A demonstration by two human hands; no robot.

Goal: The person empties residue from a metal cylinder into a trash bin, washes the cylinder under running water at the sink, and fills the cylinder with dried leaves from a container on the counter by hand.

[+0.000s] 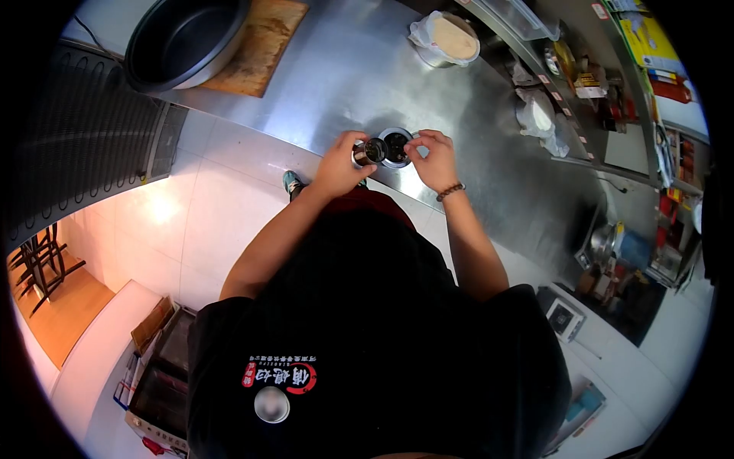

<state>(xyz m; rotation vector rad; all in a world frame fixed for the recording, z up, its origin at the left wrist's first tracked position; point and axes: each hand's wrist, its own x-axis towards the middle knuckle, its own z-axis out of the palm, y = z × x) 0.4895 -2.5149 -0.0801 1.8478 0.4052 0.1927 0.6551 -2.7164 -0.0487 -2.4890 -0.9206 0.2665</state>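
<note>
My left hand [342, 167] is wrapped round a small, dark, shiny jar [371, 152], tilted with its round end facing up and to the right. Right beside it, near the edge of the steel table [336, 84], stands a small round metal bowl [396, 165] with dark stuff inside. Over the bowl's right rim is my right hand [434, 162], its thumb and finger pinched together. Whatever they hold, if anything, is too small to make out. A beaded bracelet circles the right wrist.
A large black pot [183, 42] rests on a wooden board [264, 46] at the far left. Farther back is a bag-lined tub of pale powder [455, 38]. Shelves [604, 84] with packets and bags line the right side. A dark coiled grille [92, 130] stands left.
</note>
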